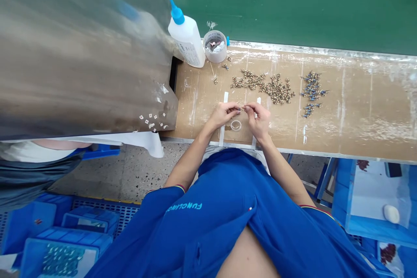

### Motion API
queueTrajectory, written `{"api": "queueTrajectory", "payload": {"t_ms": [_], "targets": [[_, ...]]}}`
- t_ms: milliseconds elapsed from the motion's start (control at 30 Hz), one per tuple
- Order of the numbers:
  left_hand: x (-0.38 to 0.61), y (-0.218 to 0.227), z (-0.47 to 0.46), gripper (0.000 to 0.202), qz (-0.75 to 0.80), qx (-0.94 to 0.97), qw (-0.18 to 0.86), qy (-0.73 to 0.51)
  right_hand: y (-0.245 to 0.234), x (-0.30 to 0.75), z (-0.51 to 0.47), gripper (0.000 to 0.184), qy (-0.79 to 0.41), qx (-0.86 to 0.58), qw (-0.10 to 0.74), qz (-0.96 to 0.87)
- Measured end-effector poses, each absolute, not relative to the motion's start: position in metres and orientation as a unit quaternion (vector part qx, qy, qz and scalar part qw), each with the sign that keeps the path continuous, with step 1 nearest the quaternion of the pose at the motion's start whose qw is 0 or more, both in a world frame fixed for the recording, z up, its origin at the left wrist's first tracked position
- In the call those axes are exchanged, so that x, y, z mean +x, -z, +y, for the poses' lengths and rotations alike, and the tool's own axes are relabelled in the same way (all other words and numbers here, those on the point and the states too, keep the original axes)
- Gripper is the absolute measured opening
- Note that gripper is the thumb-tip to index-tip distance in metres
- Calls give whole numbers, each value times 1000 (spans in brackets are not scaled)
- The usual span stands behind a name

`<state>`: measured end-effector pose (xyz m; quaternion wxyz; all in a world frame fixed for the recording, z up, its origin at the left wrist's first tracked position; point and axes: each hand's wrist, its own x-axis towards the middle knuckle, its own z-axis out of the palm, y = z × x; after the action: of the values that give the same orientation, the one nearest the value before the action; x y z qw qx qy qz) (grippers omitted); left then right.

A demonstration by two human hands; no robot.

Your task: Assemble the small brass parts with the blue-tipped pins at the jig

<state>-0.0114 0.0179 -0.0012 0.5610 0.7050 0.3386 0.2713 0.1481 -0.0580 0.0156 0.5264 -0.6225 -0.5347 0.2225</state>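
Pinching tiny gold-coloured metal part (242, 109) between left hand (224, 114) and right hand (258, 120); loose brass-coloured metal heap (277, 91) lies far and right, running left-right, right hand nearer

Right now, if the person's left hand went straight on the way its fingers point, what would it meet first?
Likely the right hand, directly opposite the left hand; a tiny piece shows between them, but which hand grips it is unclear.
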Motion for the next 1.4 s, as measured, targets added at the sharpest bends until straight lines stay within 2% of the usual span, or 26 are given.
{"api": "queueTrajectory", "payload": {"t_ms": [167, 300, 467, 567, 700, 900, 1067, 1233, 1400], "targets": [[-12, 0, 18, 20, 340, 694, 572, -274, -29, 154, -64, 39, -304, -605, 565, -472], [-13, 2, 18, 22, 341, 684, 583, -277, -41, 160, -80, 33, -345, -567, 530, -528], [-13, 4, 19, 26, 345, 663, 600, -285, -34, 156, -98, 23, -304, -544, 445, -644], [-13, 4, 19, 30, 352, 655, 604, -288, -27, 153, -101, 25, -290, -539, 404, -680], [-13, 5, 19, 37, 341, 658, 603, -297, -30, 162, -88, 26, -287, -525, 415, -686], [-11, 7, 19, 36, 354, 628, 623, -303, -18, 201, -26, 25, -207, -632, 450, -596], [-10, 4, 19, 36, 353, 602, 642, -318, 3, 214, 9, 17, -173, -667, 386, -614], [-10, 3, 19, 35, 357, 583, 653, -326, 3, 208, 14, 10, -147, -707, 283, -631], [-10, 3, 19, 33, 359, 582, 653, -327, -2, 203, 10, 6, -139, -713, 252, -639]]}}
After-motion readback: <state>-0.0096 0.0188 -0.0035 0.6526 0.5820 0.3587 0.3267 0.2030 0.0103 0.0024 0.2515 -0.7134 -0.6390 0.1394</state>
